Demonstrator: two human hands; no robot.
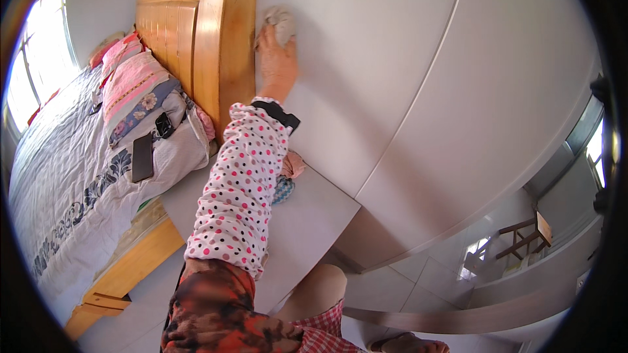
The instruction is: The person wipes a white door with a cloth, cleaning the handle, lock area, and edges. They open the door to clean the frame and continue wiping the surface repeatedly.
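My left hand (278, 66) is raised at the top centre, its fingers closed around a crumpled pale cloth (280, 23). The cloth lies against a smooth whitish panel (353, 59), close beside the edge of a wooden headboard (238, 44). A polka-dot sleeve cover and a dark band wrap that forearm. Below the arm, a pink cloth (293, 164) and a blue-patterned cloth (283, 189) lie on a light flat top (319, 206), partly hidden by the sleeve. My right hand is out of view.
At left is a bed with a patterned sheet (64, 157), pink pillows (132, 78), a dark phone (142, 158) and a small black object (163, 125). The bed's wooden rail (137, 255) runs along the lower left. A wooden stool (527, 235) stands on the tiled floor at far right.
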